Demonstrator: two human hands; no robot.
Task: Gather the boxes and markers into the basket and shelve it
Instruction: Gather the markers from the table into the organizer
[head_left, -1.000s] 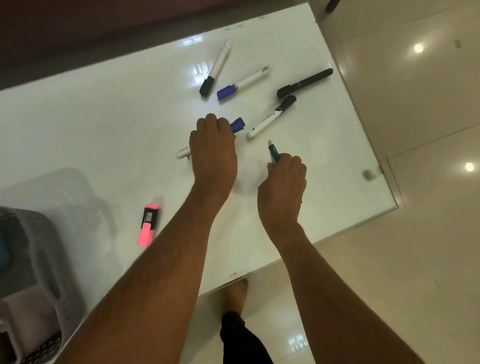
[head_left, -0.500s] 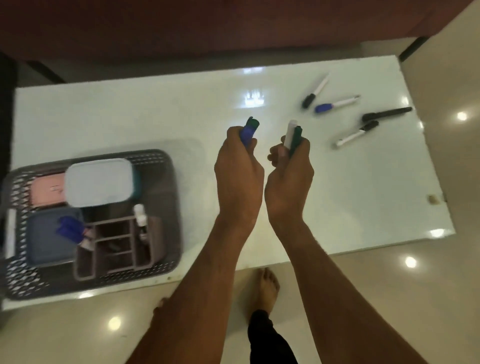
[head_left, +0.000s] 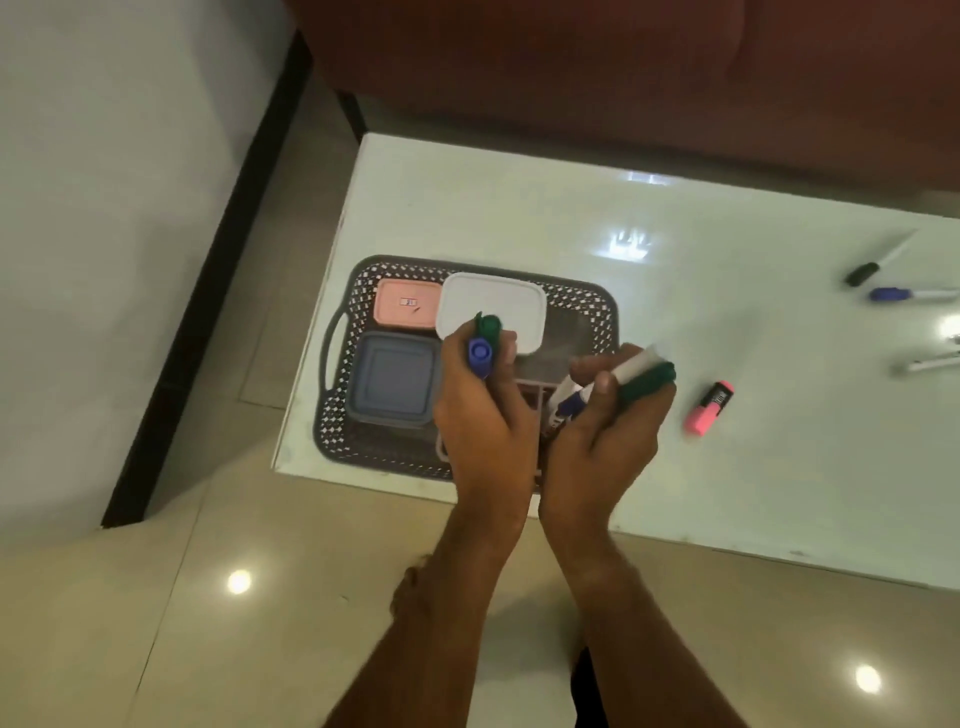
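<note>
A grey perforated basket (head_left: 363, 280) sits on the left end of the white table (head_left: 571, 218). Inside it lie a pink box (head_left: 405, 304), a white box (head_left: 491, 299) and a blue-grey box (head_left: 392, 379), with a brown divided organiser mostly hidden behind my hands. My left hand (head_left: 483, 410) hovers over the basket, shut on two markers with blue and green caps (head_left: 483, 343). Beside it my right hand (head_left: 605, 431) grips a white marker and a green one (head_left: 644, 376). More markers (head_left: 569, 400) stand in the organiser between my hands.
A pink highlighter (head_left: 709, 408) lies on the table just right of my right hand. Several markers (head_left: 883, 270) lie at the far right edge. A dark red sofa (head_left: 623, 78) runs behind the table. A white cabinet with a black base (head_left: 130, 208) stands to the left.
Both hands lifted markers off the table's right part and carried them left to above the basket. The view swung left with them.
</note>
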